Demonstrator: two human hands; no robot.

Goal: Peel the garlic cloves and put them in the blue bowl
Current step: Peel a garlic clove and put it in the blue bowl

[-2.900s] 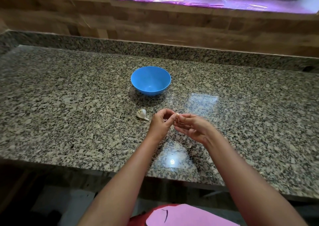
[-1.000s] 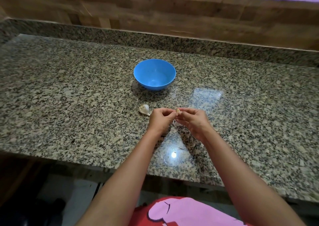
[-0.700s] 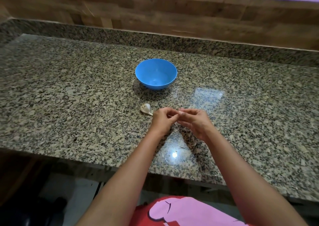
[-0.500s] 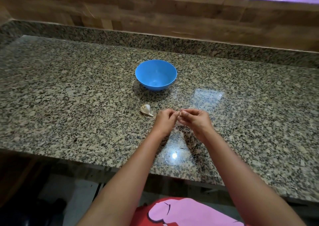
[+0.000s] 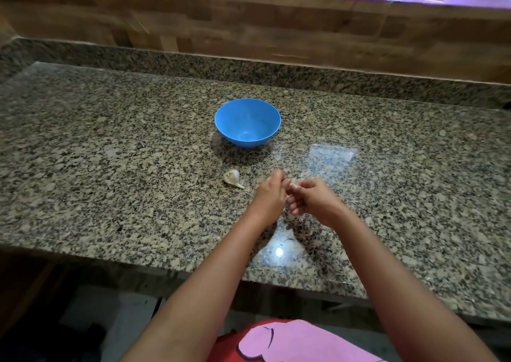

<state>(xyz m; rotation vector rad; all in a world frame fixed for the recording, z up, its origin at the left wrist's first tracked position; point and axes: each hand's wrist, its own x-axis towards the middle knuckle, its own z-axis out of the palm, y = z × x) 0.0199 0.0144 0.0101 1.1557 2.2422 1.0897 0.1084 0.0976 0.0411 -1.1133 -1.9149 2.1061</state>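
Note:
A blue bowl (image 5: 248,122) stands on the granite counter, and nothing shows inside it. A piece of garlic bulb (image 5: 232,177) in its papery skin lies on the counter just in front of the bowl. To the right of that garlic, my left hand (image 5: 270,197) and my right hand (image 5: 315,200) meet a little above the counter. Together their fingertips pinch a small garlic clove (image 5: 290,185), of which only a pale tip shows between the fingers.
The granite counter (image 5: 110,168) runs left to right with its front edge below my forearms. A granite upstand and a wooden wall close off the back. Small skin scraps (image 5: 302,224) lie under my hands.
Both hands stay together on the clove, with fingers shifting slightly. The bowl and the garlic bulb piece have not moved; only the camera view has shifted a little.

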